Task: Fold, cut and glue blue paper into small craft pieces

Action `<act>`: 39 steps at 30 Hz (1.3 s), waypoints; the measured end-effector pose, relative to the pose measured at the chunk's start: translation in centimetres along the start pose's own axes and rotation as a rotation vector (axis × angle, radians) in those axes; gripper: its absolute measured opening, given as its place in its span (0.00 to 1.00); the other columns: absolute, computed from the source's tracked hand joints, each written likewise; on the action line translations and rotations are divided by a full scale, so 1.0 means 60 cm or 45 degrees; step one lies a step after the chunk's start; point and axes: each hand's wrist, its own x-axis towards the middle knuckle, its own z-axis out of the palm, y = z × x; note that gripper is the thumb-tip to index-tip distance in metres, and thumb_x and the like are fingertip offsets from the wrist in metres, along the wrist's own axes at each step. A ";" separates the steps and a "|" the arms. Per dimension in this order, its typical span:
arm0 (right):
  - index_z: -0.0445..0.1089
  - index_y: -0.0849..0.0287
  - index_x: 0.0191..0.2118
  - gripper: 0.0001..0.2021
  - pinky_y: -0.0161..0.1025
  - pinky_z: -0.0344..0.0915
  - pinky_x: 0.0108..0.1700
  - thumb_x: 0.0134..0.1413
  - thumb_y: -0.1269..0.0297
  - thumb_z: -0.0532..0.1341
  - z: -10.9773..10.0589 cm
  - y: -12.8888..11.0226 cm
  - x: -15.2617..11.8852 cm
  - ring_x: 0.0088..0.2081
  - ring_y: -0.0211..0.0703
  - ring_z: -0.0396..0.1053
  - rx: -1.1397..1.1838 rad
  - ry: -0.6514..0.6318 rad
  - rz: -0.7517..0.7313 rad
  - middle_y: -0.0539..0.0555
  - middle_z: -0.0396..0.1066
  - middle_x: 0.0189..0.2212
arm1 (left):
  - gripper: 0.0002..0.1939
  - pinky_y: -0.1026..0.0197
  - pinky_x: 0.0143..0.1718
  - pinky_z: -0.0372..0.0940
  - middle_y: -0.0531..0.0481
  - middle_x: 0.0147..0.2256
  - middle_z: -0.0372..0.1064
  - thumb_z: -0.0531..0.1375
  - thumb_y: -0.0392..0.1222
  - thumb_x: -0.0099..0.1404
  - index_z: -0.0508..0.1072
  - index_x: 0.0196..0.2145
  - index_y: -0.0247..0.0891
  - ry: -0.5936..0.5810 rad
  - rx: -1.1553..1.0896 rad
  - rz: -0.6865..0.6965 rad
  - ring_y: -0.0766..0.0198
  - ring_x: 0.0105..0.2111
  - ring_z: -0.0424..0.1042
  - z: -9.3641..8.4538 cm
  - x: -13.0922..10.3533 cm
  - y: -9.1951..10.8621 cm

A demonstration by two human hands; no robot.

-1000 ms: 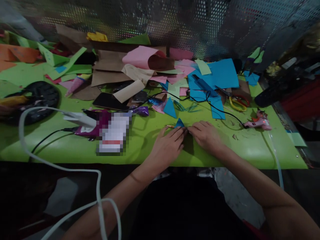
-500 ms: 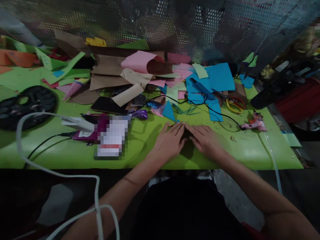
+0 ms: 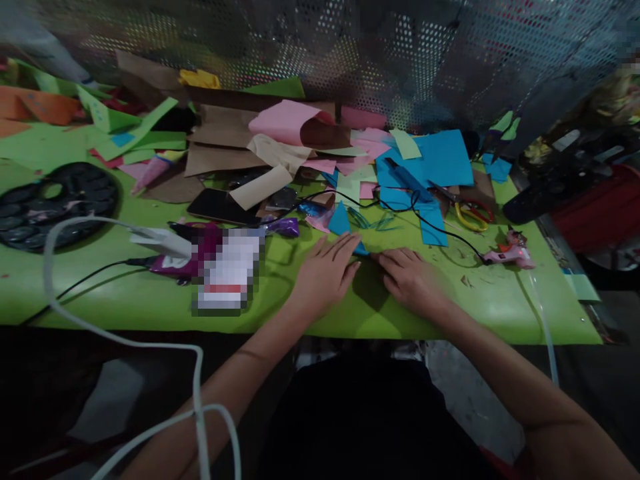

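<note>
A small blue paper piece (image 3: 361, 249) lies on the green table between my hands, partly covered by fingers. My left hand (image 3: 325, 270) rests palm down at its left, fingers extended over its edge. My right hand (image 3: 410, 277) lies flat at its right end, fingertips touching it. A dark shadow falls on the table between the hands. Just beyond my left fingertips stands a blue paper triangle (image 3: 340, 219), near a purple wrapped piece (image 3: 284, 227).
Coloured paper (image 3: 430, 157) and brown sheets (image 3: 225, 127) pile at the back. Scissors (image 3: 473, 215) and a pink glue gun (image 3: 513, 255) with its cable lie right. A phone (image 3: 217, 205), blurred sheet (image 3: 230, 270), purple device (image 3: 175, 265) and black round tray (image 3: 55, 207) are left.
My left hand has shifted left, away from my right hand, and more of the small blue paper shows between them. The view has shifted slightly.
</note>
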 end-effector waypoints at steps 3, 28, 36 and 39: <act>0.68 0.59 0.60 0.19 0.49 0.64 0.52 0.65 0.66 0.58 -0.002 0.003 0.001 0.52 0.53 0.67 0.052 0.018 -0.010 0.58 0.74 0.52 | 0.22 0.42 0.67 0.52 0.44 0.64 0.63 0.46 0.42 0.75 0.66 0.62 0.38 -0.029 0.062 0.033 0.54 0.64 0.64 -0.002 -0.014 -0.001; 0.63 0.60 0.64 0.24 0.52 0.60 0.57 0.65 0.61 0.58 -0.004 0.005 0.008 0.56 0.56 0.65 -0.014 -0.013 0.012 0.62 0.70 0.57 | 0.25 0.37 0.68 0.47 0.40 0.65 0.61 0.49 0.46 0.74 0.64 0.65 0.36 -0.119 0.114 0.069 0.49 0.66 0.61 0.015 0.029 0.007; 0.63 0.61 0.64 0.24 0.53 0.61 0.57 0.65 0.62 0.58 -0.004 0.009 0.015 0.56 0.56 0.65 0.000 -0.020 0.035 0.63 0.70 0.56 | 0.26 0.36 0.69 0.44 0.38 0.65 0.61 0.48 0.45 0.74 0.63 0.65 0.32 -0.113 0.159 0.070 0.49 0.66 0.60 0.019 0.034 0.009; 0.64 0.63 0.63 0.23 0.52 0.61 0.56 0.65 0.60 0.58 -0.005 0.006 0.013 0.55 0.56 0.66 0.005 -0.021 0.002 0.63 0.71 0.56 | 0.27 0.38 0.69 0.46 0.37 0.66 0.60 0.51 0.46 0.73 0.63 0.65 0.30 -0.121 0.174 0.081 0.48 0.66 0.60 0.020 0.026 0.011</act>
